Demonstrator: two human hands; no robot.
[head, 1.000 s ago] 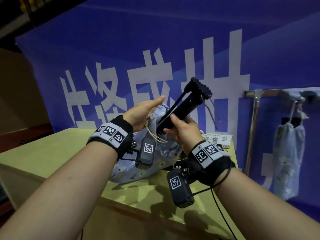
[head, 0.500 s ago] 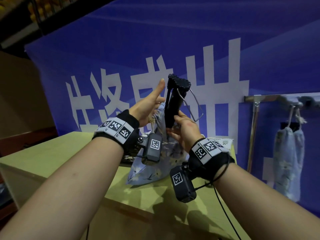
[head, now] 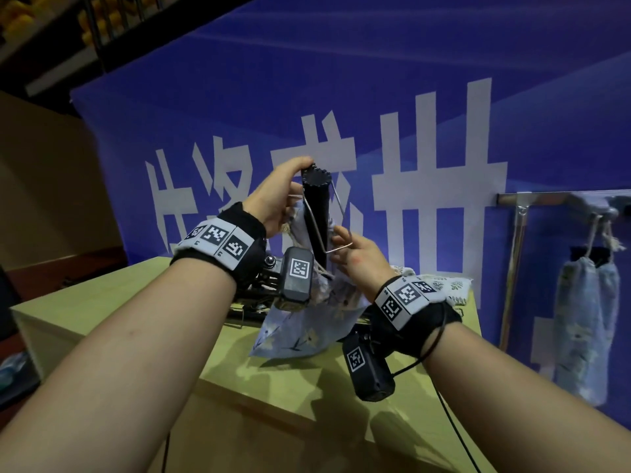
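Above the table [head: 119, 302], one black cylinder [head: 316, 216] is held upright in one floral pouch [head: 300, 332]. Its cap is gripped by the left hand [head: 273, 199], and its one wire loop [head: 341, 248] is pinched by the right hand [head: 358, 261].

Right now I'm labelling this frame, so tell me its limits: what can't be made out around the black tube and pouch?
Head view only.
- Lower end of the black tube: hidden inside the floral pouch.
- What the right hand pinches, wire loop or pouch rim: its fingers overlap both.
- Dark gear on the table: covered by the left wristband and pouch.
- Contents of the hanging pouches: cloth hides them, blurred.
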